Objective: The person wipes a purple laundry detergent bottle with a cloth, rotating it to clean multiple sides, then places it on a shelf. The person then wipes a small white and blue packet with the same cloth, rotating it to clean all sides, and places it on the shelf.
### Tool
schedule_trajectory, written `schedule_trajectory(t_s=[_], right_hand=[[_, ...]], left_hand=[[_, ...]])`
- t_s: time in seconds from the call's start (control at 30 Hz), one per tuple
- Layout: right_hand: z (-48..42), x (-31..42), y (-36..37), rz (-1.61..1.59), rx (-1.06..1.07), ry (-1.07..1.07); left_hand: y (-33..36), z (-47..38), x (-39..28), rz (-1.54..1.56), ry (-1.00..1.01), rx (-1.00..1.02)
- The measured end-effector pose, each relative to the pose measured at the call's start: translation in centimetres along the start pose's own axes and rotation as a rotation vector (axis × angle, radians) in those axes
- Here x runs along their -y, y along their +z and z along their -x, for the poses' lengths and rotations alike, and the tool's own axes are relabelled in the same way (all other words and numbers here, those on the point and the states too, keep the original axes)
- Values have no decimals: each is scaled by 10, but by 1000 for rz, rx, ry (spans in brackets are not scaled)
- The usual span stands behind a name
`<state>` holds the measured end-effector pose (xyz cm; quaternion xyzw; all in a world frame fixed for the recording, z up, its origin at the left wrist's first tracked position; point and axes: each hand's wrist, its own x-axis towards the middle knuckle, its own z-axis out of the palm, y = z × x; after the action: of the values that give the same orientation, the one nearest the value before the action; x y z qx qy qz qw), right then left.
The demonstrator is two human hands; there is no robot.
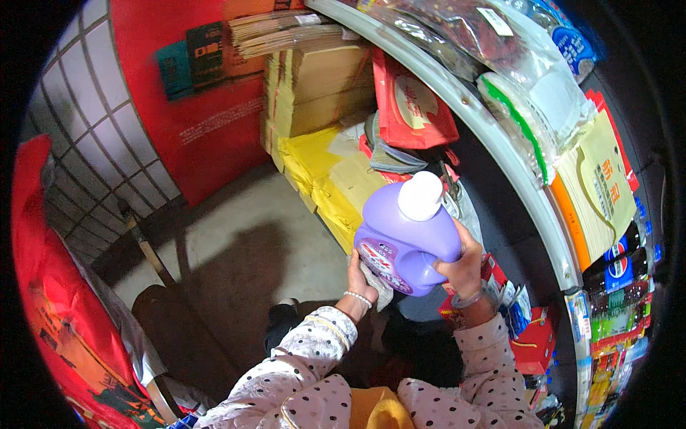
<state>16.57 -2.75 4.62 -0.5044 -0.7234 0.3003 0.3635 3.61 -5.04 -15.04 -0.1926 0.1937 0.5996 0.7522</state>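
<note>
A purple plastic jug (pixel 396 236), likely laundry detergent, is held in front of me, tilted, with its white cap (pixel 422 196) on and pointing up and away. My right hand (pixel 465 263) grips it by the handle on the right side. At the lower left, my left hand (pixel 360 281) presses a pale crumpled cloth (pixel 379 287) against the jug, beside its printed label (pixel 378 263). Some of the left fingers are hidden behind the cloth and the jug.
Yellow-wrapped packages (pixel 316 171) and cardboard boxes (pixel 321 91) are stacked beyond the jug, near a red bag (pixel 410 107). A curved metal-edged shelf (pixel 482 120) with bagged goods and bottles runs along the right. A wooden-handled tool (pixel 147 249) stands at left, near red packaging (pixel 69 300).
</note>
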Motion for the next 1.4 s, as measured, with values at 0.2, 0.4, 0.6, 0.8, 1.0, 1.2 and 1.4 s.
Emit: schedule_trajectory(t_s=[0.2,0.4,0.6,0.8,1.0,1.2,1.4], right_hand=[[-69,30,12,289,193,-149],[-165,46,58,279,174,-296],[-267,51,113,373,117,-394],[-328,40,158,480,101,-410],[-391,-25,166,571,89,-374],[-405,-65,164,470,35,-248],[-428,-107,156,635,68,-503]], left_hand=[[6,-6,-38,209,101,88],[37,-6,-114,158,242,232],[55,-29,-194,109,377,292],[57,-74,-237,9,460,169],[49,-129,-251,-136,455,62],[55,-126,-254,-325,422,-123],[47,-144,-251,-425,436,-61]])
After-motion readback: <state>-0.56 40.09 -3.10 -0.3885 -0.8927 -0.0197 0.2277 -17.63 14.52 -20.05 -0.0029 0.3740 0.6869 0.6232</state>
